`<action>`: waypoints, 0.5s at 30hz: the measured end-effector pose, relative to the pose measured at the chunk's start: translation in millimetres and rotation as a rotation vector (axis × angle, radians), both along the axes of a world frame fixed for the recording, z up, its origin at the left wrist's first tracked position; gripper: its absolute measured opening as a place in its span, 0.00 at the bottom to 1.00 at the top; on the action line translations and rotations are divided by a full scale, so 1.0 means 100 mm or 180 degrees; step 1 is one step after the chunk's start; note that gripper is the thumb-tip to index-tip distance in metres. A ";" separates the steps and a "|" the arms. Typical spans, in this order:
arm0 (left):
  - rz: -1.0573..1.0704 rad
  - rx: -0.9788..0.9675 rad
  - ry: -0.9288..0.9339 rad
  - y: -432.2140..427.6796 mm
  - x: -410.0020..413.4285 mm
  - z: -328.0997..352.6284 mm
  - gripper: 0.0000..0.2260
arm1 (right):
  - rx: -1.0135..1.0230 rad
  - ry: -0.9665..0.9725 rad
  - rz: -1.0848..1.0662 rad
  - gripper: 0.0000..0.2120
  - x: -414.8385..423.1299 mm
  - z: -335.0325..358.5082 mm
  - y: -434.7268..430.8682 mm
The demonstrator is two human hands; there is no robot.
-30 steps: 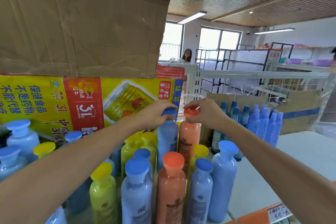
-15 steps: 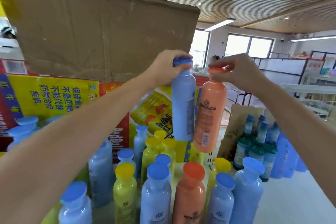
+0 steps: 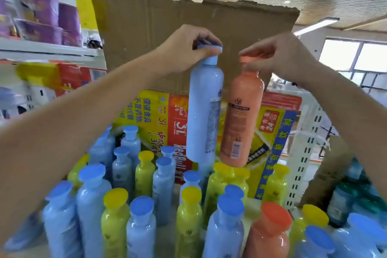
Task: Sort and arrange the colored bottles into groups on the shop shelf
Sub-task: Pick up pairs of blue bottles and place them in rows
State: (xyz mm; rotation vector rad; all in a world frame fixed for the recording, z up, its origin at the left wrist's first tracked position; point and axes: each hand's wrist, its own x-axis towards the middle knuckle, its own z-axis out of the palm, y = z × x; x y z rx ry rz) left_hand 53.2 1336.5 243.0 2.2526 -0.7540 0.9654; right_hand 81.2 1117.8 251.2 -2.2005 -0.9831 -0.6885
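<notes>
My left hand (image 3: 188,46) grips the cap of a light blue bottle (image 3: 204,111) and holds it in the air above the shelf. Beside it, my right hand (image 3: 276,54) pinches the cap of an orange bottle (image 3: 240,119), also lifted clear. The two bottles hang upright, side by side and almost touching. Below them stand several mixed bottles on the shelf: blue ones (image 3: 92,205), yellow ones (image 3: 114,222) and one orange bottle (image 3: 268,234).
A torn cardboard sheet (image 3: 163,33) and a yellow-red printed carton (image 3: 159,119) stand behind the bottles. A white perforated shelf upright (image 3: 303,153) rises at the right, with darker blue-green bottles (image 3: 345,197) beyond. Purple packs (image 3: 41,12) sit on an upper left shelf.
Both hands have lifted the blue and the orange bottle by their caps, up out of the group on the shelf. My view has swung to the left.
</notes>
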 end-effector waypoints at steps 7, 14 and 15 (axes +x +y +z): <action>0.0547 -0.0039 -0.0006 0.76 -0.25 -0.01 0.08 | -0.0010 0.0076 0.0613 0.15 0.09 -0.01 0.75; 0.1129 -0.0041 0.0131 1.48 -0.47 -0.09 0.16 | -0.0004 0.0224 0.1105 0.16 0.13 -0.04 1.50; 0.1171 -0.0076 0.0181 1.58 -0.49 -0.11 0.17 | -0.0011 0.0234 0.1146 0.16 0.13 -0.05 1.60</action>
